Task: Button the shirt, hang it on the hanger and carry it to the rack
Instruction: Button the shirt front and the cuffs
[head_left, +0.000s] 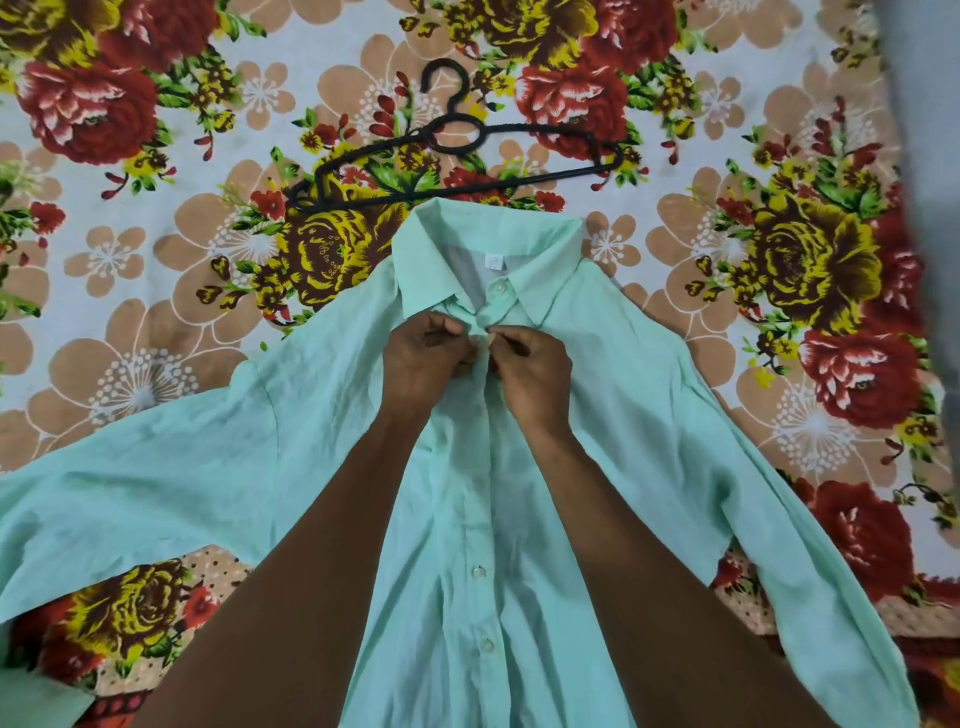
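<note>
So we're mid-buttoning: the mint shirt (597, 415) lies face up on the floral bedsheet (130, 286), sleeves spread, and both hands meet at the placket just under the collar (441, 254). Left hand (423, 358) pinches the fabric edge, right hand (530, 369) is closed around a small button (488, 339). 2 lower buttons (478, 572) look already done. Next move, I'd guess, is pushing this one through its hole, then the collar button (500, 287). The black hanger (457, 156) sits just beyond the collar, partly tucked under it, with lots of open sheet around. No rack in view.
</note>
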